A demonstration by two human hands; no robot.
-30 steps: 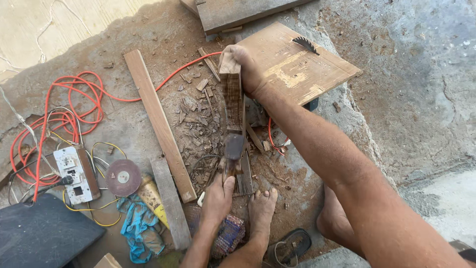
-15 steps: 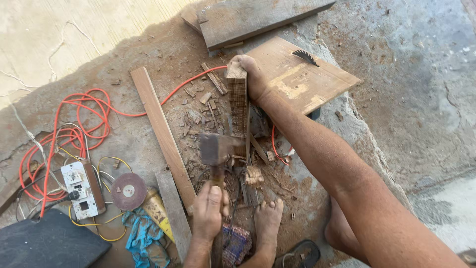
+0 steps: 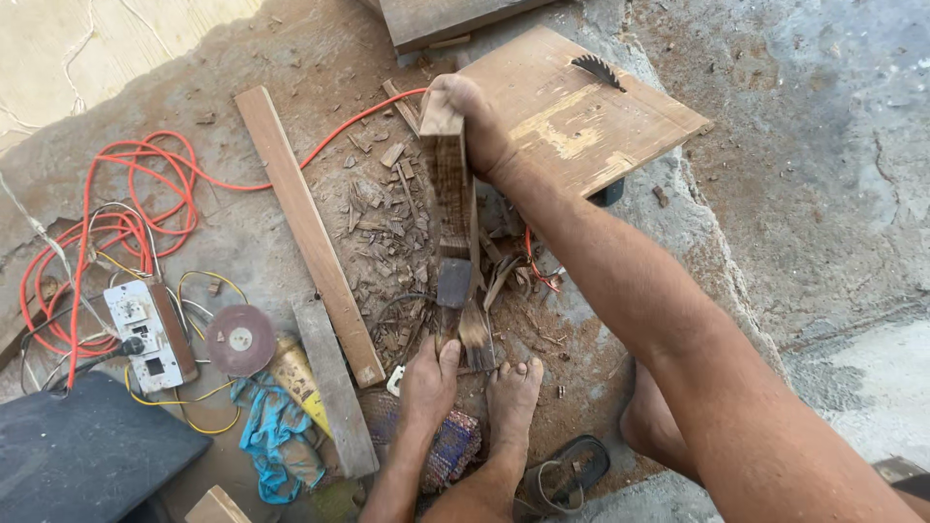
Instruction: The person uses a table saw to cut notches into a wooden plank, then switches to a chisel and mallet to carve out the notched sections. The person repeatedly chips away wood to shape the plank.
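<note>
At the centre of the dusty floor (image 3: pixel 775 145) an upright wooden block (image 3: pixel 449 184) stands among wood chips (image 3: pixel 383 228). The right hand (image 3: pixel 472 121) is wrapped round the block's top end, fingers curled over it, holding it steady. The left hand (image 3: pixel 431 378), at about six o'clock from the block, is closed round the handle of a hatchet (image 3: pixel 453 286), whose dark head lies against the block's lower part; whether the edge has bitten into the wood cannot be told. A bare foot (image 3: pixel 511 387) sits just beside the left hand, toes touching the splintered base of the block. A second foot (image 3: pixel 651 426) shows at four o'clock, partly hidden by the right forearm, and a sandal (image 3: pixel 567 475) lies between the two feet.

At one o'clock from the block lies a board (image 3: pixel 581 107) with a small saw blade (image 3: pixel 599 70) resting on it. At nine o'clock a long plank (image 3: pixel 308 232) lies slantwise, and a shorter plank (image 3: pixel 334 387) lies near its lower end. Farther out at nine o'clock an orange cable (image 3: pixel 126 194) is coiled, running on toward the block. At eight o'clock sit a socket box (image 3: pixel 140 334), a reddish disc (image 3: pixel 240 341) just beside it, a yellow tube (image 3: pixel 295 378) and a blue cloth (image 3: pixel 276 441). A dark case (image 3: pixel 82 455) fills the corner at eight o'clock.
</note>
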